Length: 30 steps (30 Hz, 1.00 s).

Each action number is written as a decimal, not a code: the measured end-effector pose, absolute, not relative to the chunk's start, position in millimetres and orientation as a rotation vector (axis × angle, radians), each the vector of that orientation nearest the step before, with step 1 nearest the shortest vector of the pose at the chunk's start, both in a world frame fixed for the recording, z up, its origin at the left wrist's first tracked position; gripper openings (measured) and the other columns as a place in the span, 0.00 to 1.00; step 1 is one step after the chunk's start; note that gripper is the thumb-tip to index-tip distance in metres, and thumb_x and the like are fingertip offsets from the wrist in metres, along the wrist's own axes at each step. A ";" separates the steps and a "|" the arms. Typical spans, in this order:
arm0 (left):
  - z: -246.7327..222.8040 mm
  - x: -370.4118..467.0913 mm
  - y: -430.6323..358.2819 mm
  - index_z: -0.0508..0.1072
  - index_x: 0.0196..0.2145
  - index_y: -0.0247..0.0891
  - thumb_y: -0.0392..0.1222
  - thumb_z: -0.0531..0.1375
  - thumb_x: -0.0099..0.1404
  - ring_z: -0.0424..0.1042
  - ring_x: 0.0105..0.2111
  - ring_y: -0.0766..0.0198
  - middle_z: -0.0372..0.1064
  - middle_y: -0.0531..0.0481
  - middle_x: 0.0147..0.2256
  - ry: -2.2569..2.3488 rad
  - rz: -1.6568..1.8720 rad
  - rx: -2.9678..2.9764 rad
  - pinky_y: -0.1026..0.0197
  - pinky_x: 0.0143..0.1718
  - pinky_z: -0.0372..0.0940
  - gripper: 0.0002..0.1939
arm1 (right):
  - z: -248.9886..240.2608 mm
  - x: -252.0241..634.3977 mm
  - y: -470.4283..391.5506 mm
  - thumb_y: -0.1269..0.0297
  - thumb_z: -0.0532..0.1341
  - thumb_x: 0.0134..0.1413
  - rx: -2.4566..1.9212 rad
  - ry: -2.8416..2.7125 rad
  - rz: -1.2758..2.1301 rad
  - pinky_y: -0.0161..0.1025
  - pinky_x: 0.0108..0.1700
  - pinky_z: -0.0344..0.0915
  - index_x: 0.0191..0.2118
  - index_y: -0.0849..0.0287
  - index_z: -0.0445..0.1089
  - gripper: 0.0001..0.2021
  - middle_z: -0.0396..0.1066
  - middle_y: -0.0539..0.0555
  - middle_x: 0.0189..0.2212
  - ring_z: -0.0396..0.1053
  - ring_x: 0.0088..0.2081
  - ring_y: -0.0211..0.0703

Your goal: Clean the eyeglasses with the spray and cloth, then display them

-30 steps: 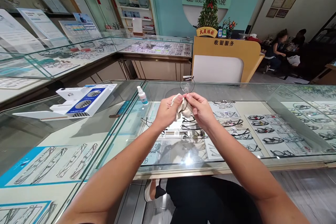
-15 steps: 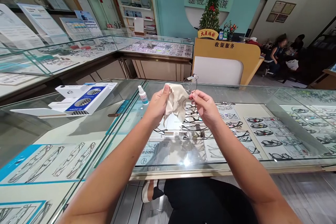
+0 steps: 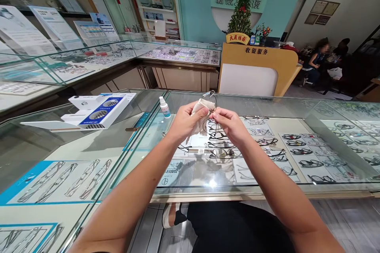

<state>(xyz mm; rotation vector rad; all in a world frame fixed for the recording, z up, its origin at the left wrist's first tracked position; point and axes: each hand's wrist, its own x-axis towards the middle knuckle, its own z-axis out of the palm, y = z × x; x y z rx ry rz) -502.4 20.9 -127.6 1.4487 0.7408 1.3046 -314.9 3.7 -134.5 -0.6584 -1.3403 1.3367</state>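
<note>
My left hand (image 3: 187, 120) is closed around a cream cleaning cloth (image 3: 197, 126), which is folded over part of a pair of thin-rimmed eyeglasses (image 3: 215, 99). With thumb and fingers pinched, my right hand (image 3: 230, 123) grips the frame of the eyeglasses near the middle. One round lens rim sticks up above my fingers; the other hangs lower, partly hidden by the cloth and hands. Both hands are held above the glass display counter (image 3: 208, 191). Just left of my left hand, a small white spray bottle (image 3: 164, 108) stands upright on the glass.
An opened white and blue box (image 3: 103, 112) lies on the counter at left. Under the glass are rows of spectacle frames (image 3: 301, 151). Beyond stand another display case (image 3: 178, 53) and a wooden cashier desk (image 3: 286, 61). Seated people (image 3: 316, 61) are at far right.
My left hand has brought the cloth over to the eyeglasses and wrapped it onto the upper lens. The two hands are now closer together. The view has shifted slightly.
</note>
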 end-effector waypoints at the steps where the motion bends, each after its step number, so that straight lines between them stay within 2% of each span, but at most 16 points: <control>1: -127.3 -502.8 20.3 0.84 0.38 0.36 0.66 0.80 0.55 0.70 0.29 0.64 0.76 0.49 0.32 0.740 1.306 1.455 0.62 0.31 0.65 0.30 | -134.8 -315.1 3.6 0.43 0.79 0.52 -0.651 -1.340 1.345 0.42 0.50 0.62 0.31 0.53 0.84 0.18 0.75 0.50 0.35 0.66 0.41 0.44; 6: -126.6 -503.0 18.0 0.84 0.39 0.36 0.61 0.81 0.56 0.71 0.32 0.64 0.76 0.50 0.32 0.709 1.305 1.446 0.63 0.34 0.67 0.27 | -137.8 -315.1 3.5 0.42 0.80 0.50 -0.666 -1.351 1.405 0.41 0.48 0.62 0.31 0.54 0.83 0.20 0.75 0.50 0.34 0.67 0.39 0.43; 10: -124.6 -501.3 17.4 0.83 0.39 0.36 0.59 0.83 0.52 0.72 0.31 0.64 0.78 0.49 0.34 0.694 1.294 1.427 0.63 0.34 0.68 0.28 | -140.2 -314.9 4.2 0.40 0.80 0.49 -0.706 -1.383 1.408 0.42 0.49 0.63 0.32 0.55 0.83 0.22 0.77 0.51 0.34 0.68 0.39 0.44; 15: -123.9 -499.3 16.8 0.79 0.32 0.36 0.57 0.86 0.44 0.68 0.27 0.67 0.73 0.53 0.27 0.663 1.299 1.390 0.65 0.29 0.65 0.30 | -141.8 -318.4 4.6 0.41 0.84 0.41 -0.703 -1.355 1.482 0.47 0.53 0.68 0.35 0.55 0.85 0.24 0.80 0.52 0.33 0.74 0.42 0.48; 23: -129.4 -493.7 13.7 0.72 0.26 0.39 0.73 0.76 0.58 0.65 0.20 0.67 0.68 0.53 0.20 0.709 1.372 1.388 0.63 0.23 0.62 0.34 | -140.5 -323.0 1.0 0.44 0.82 0.47 -0.693 -1.408 1.478 0.48 0.55 0.69 0.35 0.55 0.84 0.20 0.82 0.53 0.35 0.75 0.43 0.49; 26: -130.2 -498.2 18.1 0.75 0.29 0.38 0.75 0.73 0.61 0.69 0.21 0.66 0.72 0.50 0.23 0.694 1.294 1.376 0.62 0.24 0.67 0.34 | -142.9 -321.3 3.8 0.44 0.82 0.47 -0.693 -1.388 1.464 0.47 0.55 0.67 0.33 0.55 0.84 0.20 0.81 0.52 0.34 0.74 0.42 0.47; 30: -125.7 -505.9 21.3 0.77 0.35 0.37 0.72 0.76 0.58 0.73 0.23 0.63 0.76 0.49 0.26 0.676 1.187 1.334 0.60 0.27 0.73 0.33 | -146.4 -316.6 8.8 0.44 0.81 0.48 -0.716 -1.354 1.464 0.47 0.55 0.65 0.34 0.55 0.84 0.20 0.81 0.52 0.35 0.74 0.42 0.46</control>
